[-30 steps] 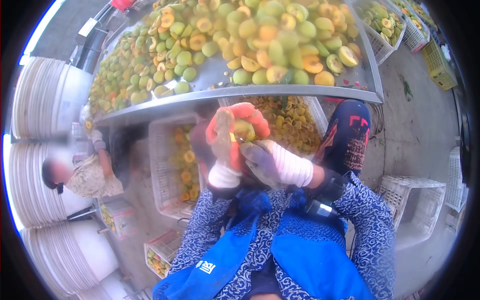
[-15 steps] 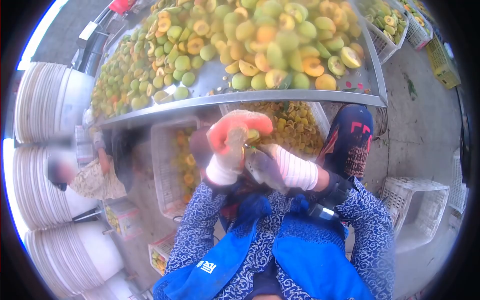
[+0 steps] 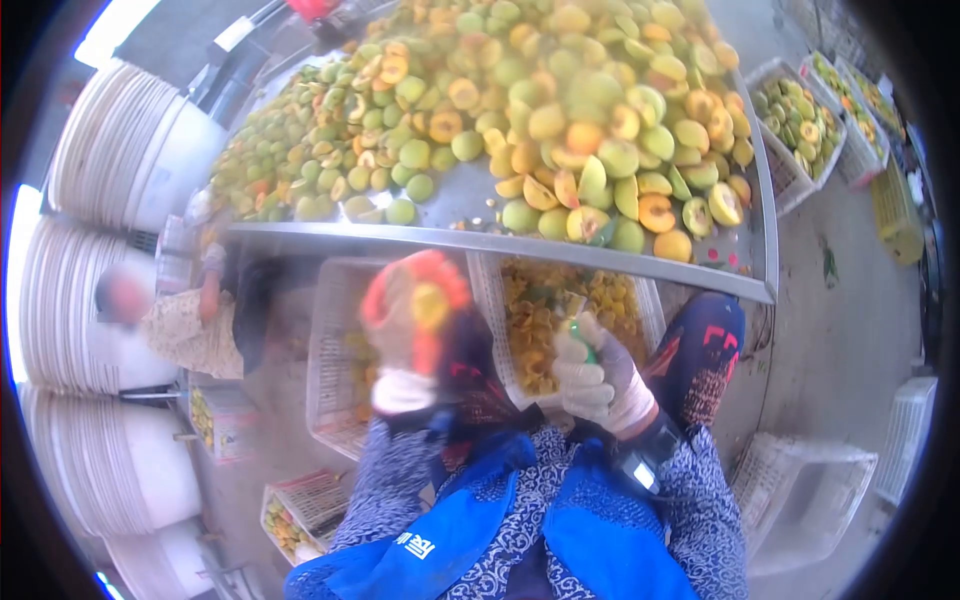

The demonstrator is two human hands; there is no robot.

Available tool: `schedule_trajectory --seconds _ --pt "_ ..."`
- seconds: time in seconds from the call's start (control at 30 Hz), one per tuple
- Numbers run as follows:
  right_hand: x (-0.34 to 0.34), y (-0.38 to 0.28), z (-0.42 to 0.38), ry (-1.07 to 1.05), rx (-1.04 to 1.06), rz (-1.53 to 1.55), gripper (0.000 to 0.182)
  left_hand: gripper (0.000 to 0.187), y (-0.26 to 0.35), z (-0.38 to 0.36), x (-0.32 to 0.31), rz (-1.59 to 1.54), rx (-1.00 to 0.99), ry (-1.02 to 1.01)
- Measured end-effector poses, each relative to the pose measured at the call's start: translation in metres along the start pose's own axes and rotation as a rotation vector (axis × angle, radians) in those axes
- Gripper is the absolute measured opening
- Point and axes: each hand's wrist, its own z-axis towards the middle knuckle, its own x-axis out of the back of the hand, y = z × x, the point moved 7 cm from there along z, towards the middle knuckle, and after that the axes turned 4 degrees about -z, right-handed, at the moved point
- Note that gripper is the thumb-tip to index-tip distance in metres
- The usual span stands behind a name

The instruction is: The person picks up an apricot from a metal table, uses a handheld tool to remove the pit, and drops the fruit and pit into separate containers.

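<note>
My left hand (image 3: 408, 325) cups a fruit half (image 3: 431, 305) below the counter (image 3: 480, 240); my right hand (image 3: 597, 375) grips a knife (image 3: 580, 338) over the crate (image 3: 497, 330). Pitting step, I judge; next, drop the half and take another fruit.

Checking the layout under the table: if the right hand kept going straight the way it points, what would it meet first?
Probably the white crate of yellow fruit pieces just beyond the right hand, under the metal table edge; depth is unclear.
</note>
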Motion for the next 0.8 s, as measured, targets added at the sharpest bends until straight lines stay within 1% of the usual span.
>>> schedule_trajectory --seconds 0.07,0.13,0.17,0.2,0.23,0.27,0.3,0.33,0.4,0.43,0.5,0.53,0.6,0.73,0.8 --pt "0.039 -0.004 -0.005 0.114 0.057 0.246 0.039 0.036 0.05 0.009 0.066 0.984 -0.097 -0.017" --pt "0.078 -0.005 -0.016 0.498 0.226 0.166 0.037 0.031 0.067 0.014 0.101 1.687 -0.03 -0.18" --pt "0.086 -0.002 -0.013 0.53 0.218 0.106 0.037 0.031 0.073 0.019 0.097 1.678 -0.156 -0.199" --pt "0.091 0.003 -0.009 0.515 0.175 0.137 0.038 0.03 0.077 0.027 0.092 1.666 -0.282 -0.216" --pt "0.086 0.003 -0.004 0.58 0.182 0.074 0.039 0.031 0.082 0.034 0.085 1.651 -0.403 -0.232" --pt "0.081 0.003 -0.001 0.649 0.187 0.011 0.039 0.032 0.082 0.054 0.064 1.538 -0.422 -0.213" --pt "0.079 0.002 0.001 0.687 0.189 -0.03 0.04 0.034 0.078 0.076 0.038 1.443 -0.283 -0.179" --pt "0.079 0.001 0.003 0.721 0.191 -0.071 0.04 0.035 0.063 0.103 0.022 1.427 -0.467 -0.192" --pt "0.09 -0.004 0.004 0.775 0.188 -0.137 0.041 0.034 0.027 0.167 -0.017 1.38 -0.671 -0.278" --pt "0.091 -0.006 0.004 0.77 0.188 -0.158 0.041 0.036 0.007 0.201 -0.034 1.367 -0.676 -0.325" --pt "0.091 -0.011 0.003 0.77 0.207 -0.222 0.044 0.044 -0.025 0.252 -0.065 1.448 -0.595 -0.403" --pt "0.095 -0.014 0.001 0.786 0.226 -0.259 0.046 0.044 -0.04 0.276 -0.074 1.543 -0.553 -0.406" --pt "0.085 -0.018 0.002 0.731 0.291 -0.214 0.044 0.044 -0.064 0.307 -0.08 1.733 -0.455 -0.401" --pt "0.073 -0.019 0.002 0.797 0.291 -0.299 0.045 0.041 -0.087 0.313 -0.061 1.798 -0.161 -0.425" --pt "0.07 -0.017 0.001 0.811 0.261 -0.319 0.045 0.039 -0.086 0.305 -0.045 1.83 -0.014 -0.423"
